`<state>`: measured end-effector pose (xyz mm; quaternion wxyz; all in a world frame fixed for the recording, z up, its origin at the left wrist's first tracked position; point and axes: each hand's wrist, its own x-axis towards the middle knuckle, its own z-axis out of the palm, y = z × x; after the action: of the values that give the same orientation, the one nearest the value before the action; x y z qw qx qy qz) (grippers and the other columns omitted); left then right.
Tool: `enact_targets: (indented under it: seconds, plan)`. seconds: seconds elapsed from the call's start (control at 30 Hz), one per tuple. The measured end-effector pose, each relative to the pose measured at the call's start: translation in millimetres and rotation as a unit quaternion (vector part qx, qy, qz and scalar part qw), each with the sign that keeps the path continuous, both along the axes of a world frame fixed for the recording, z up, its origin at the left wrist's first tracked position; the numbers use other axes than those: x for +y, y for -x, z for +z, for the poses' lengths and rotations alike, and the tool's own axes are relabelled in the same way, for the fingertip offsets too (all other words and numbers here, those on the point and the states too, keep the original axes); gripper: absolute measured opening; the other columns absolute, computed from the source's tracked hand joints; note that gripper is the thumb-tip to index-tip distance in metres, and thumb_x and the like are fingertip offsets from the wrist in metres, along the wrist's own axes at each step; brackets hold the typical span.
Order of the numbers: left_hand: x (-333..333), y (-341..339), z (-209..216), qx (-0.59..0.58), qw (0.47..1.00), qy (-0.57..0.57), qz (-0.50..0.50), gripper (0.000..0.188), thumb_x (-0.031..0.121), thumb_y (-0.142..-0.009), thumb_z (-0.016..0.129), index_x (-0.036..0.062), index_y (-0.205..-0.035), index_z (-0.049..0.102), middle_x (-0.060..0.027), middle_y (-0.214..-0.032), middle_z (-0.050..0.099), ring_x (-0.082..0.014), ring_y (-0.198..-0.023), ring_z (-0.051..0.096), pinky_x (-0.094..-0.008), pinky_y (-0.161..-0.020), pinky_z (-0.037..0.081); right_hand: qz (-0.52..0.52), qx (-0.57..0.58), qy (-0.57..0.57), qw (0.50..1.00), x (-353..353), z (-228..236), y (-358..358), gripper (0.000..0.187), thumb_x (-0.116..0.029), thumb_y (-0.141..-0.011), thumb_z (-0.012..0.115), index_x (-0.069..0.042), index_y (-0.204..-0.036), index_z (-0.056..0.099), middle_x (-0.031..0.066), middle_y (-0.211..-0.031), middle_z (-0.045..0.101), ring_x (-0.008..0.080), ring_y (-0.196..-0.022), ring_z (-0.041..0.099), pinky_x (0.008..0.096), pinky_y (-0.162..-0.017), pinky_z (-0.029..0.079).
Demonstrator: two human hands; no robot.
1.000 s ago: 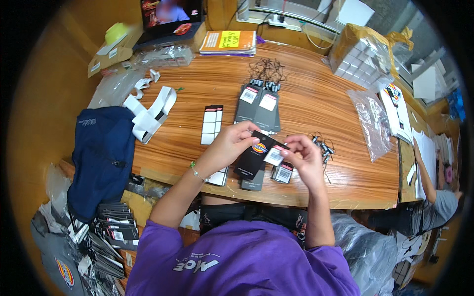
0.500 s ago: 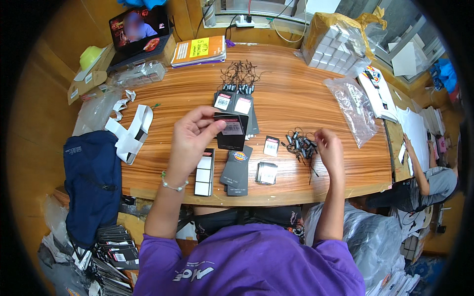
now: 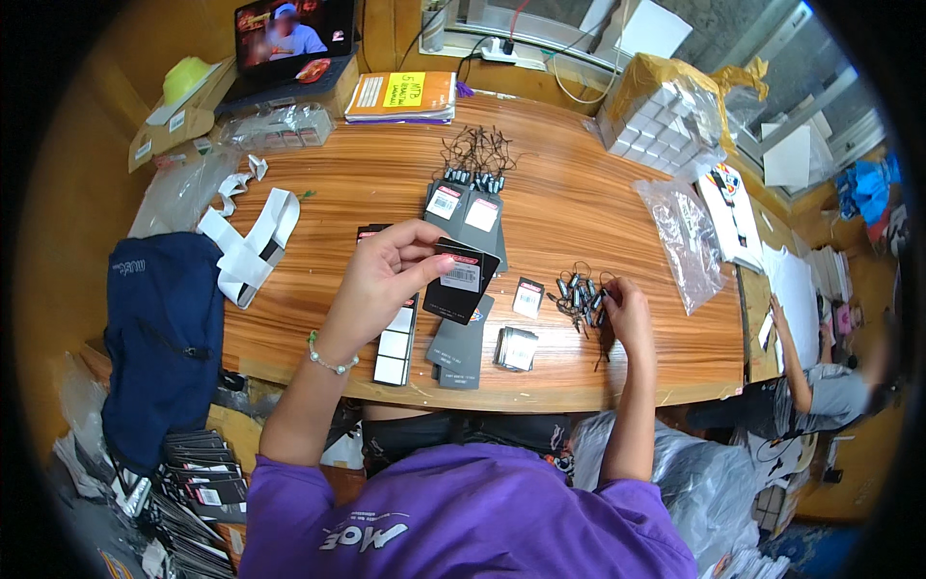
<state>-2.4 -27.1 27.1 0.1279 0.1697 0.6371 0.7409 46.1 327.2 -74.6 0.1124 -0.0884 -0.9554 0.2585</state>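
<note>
Head view: left fingers (image 3: 424,274) pinch a tag (image 3: 463,280); nearly closed right fingers (image 3: 615,293) have reached strings (image 3: 582,297) too, can't tell if gripping.

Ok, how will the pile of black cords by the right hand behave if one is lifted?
The black cords will probably snag together, since they overlap. They look floppy, being thin and curled. Their small, shiny end pieces may dangle.

Wall (image 3: 82,232): brown wood, over on the left
Table (image 3: 569,183): stripy wood grain
Window (image 3: 743,34): grey, at the back right
</note>
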Motion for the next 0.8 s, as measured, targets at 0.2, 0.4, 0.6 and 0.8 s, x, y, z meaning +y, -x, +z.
enact_targets:
  seconds: [0.2,0.4,0.6,0.8]
  plan:
    - [-0.8,-0.6,-2.6,0.013,1.000,-0.015,-0.019,0.014,0.003,-0.083,0.060,-0.0013,-0.096,0.055,-0.0059,-0.088,0.064,-0.0077,-0.080,0.059,-0.0202,-0.073,0.048,-0.095,0.072,0.243,0.963,6.8,6.4,7.0,0.018,-0.005,-0.087,0.046,0.000,-0.100,0.059,0.0043,-0.081,0.057,0.0137,-0.075,0.053,0.0250,-0.066,0.043]
    - [4.4,-2.5,-10.5,0.024,0.998,-0.024,-0.044,0.010,0.002,-0.083,0.058,-0.0017,-0.093,0.056,-0.0027,-0.085,0.061,-0.0068,-0.082,0.058,-0.0215,-0.075,0.047,-0.050,0.207,0.577,0.788,-15.1,63.5,15.8,0.020,-0.006,-0.088,0.048,-0.004,-0.107,0.055,-0.0003,-0.081,0.053,0.0064,-0.068,0.047,0.0217,-0.062,0.040]
    - [3.6,-4.1,-6.6,0.015,0.998,-0.036,-0.056,0.009,0.002,-0.084,0.057,-0.0011,-0.093,0.056,-0.0020,-0.085,0.060,-0.0061,-0.081,0.055,-0.0218,-0.075,0.047,0.000,0.315,0.513,0.799,-44.1,91.7,33.8,0.013,-0.007,-0.086,0.052,-0.002,-0.099,0.053,0.0024,-0.081,0.053,0.0073,-0.069,0.048,0.0205,-0.064,0.041]
    - [1.3,-4.3,-5.7,0.031,0.997,-0.034,-0.056,0.009,0.003,-0.084,0.057,-0.0011,-0.092,0.056,-0.0024,-0.085,0.060,-0.0060,-0.081,0.055,-0.0213,-0.074,0.046,0.030,0.305,0.550,0.777,-44.7,94.5,42.1,0.007,-0.004,-0.087,0.047,-0.004,-0.092,0.052,0.0076,-0.085,0.057,0.0112,-0.074,0.052,0.0243,-0.068,0.044]
